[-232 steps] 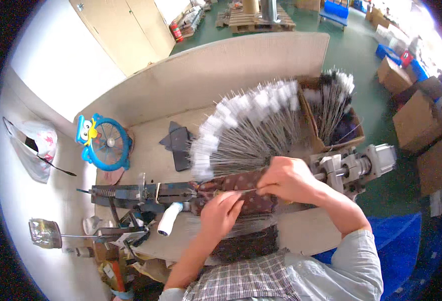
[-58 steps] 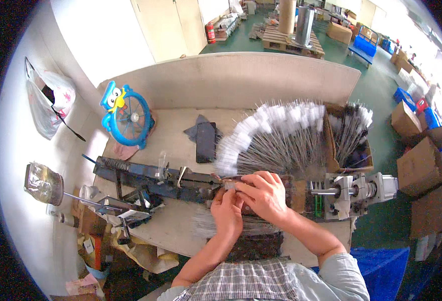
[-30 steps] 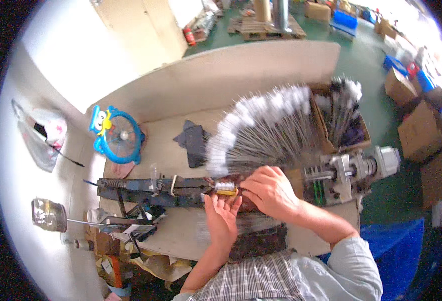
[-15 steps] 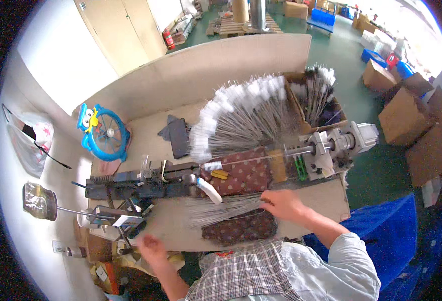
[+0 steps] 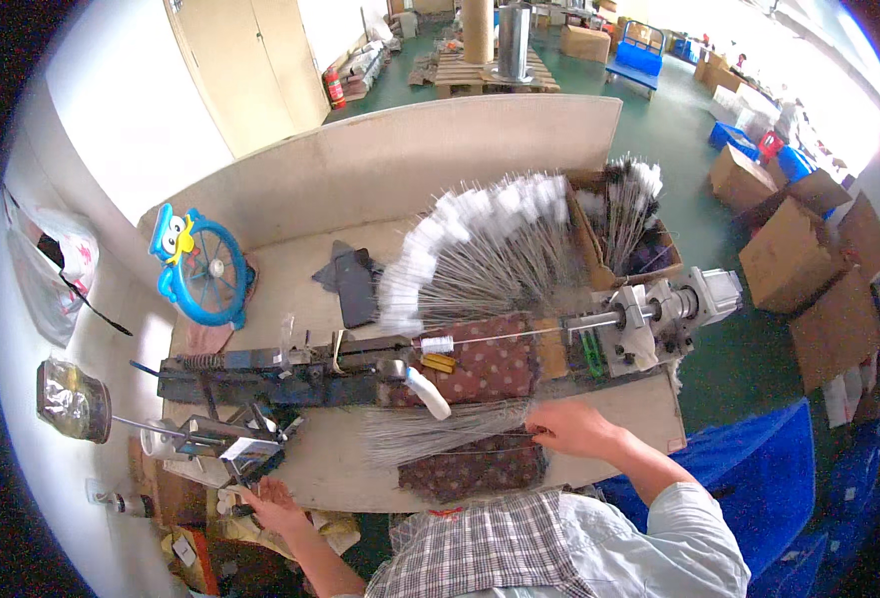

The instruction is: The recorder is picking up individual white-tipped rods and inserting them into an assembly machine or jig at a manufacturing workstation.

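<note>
My right hand (image 5: 565,429) is closed in a pinch at the right end of a bundle of thin metal wires (image 5: 430,431). One wire seems to run leftward from its fingers, over a brown dotted cloth pad (image 5: 475,468). Low at the left, my left hand (image 5: 272,506) is by the table's front edge with its fingers partly spread, and I see nothing held in it. Behind the wires, a white-bristled brush (image 5: 437,345) sits on a wire stretched between a dark clamp bar (image 5: 280,377) and a motor-driven spindle (image 5: 649,317). A white-handled lever (image 5: 428,394) sticks out toward me.
Many finished white brushes (image 5: 500,244) lie fanned at the back, beside a carton (image 5: 584,239) of more brushes. A blue fan (image 5: 210,267) and a dark phone-like slab (image 5: 356,289) lie farther left. A small metal device (image 5: 250,448) overhangs the front left edge; blue cloth (image 5: 739,478) hangs at the right.
My left hand has moved left and slightly down, to the table's front left edge. The right hand stays at the wire ends, a little lower in view. The head view has tilted slightly.
</note>
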`<state>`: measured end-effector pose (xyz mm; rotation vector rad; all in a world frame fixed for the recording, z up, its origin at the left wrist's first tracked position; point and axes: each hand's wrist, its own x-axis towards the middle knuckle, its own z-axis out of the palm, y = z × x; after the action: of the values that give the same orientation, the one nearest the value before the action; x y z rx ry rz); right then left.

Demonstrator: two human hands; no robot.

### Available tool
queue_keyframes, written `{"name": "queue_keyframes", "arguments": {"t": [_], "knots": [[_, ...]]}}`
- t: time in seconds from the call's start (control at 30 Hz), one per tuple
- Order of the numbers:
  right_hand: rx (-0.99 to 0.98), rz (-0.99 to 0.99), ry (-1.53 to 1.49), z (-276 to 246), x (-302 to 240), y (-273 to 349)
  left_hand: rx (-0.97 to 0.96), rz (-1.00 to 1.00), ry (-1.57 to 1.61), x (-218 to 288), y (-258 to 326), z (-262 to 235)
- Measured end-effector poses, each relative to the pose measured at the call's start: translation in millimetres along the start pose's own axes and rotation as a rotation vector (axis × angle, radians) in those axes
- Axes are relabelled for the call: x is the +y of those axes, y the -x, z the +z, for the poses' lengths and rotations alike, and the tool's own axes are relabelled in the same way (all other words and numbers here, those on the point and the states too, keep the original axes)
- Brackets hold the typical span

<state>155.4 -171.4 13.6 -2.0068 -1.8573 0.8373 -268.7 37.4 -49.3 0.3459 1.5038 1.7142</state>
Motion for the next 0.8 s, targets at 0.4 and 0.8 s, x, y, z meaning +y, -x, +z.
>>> {"name": "queue_keyframes", "arguments": {"t": [0.4, 0.8], "knots": [[-0.087, 0.03, 0.128, 5.4, 31.2, 16.0, -1.039, -0.366, -0.211, -58.1, 188.8, 130.9], [-0.132, 0.216, 0.336, -15.7, 19.2, 35.4, -1.085, -1.103, 0.313, 44.5, 184.0, 144.4]]}}
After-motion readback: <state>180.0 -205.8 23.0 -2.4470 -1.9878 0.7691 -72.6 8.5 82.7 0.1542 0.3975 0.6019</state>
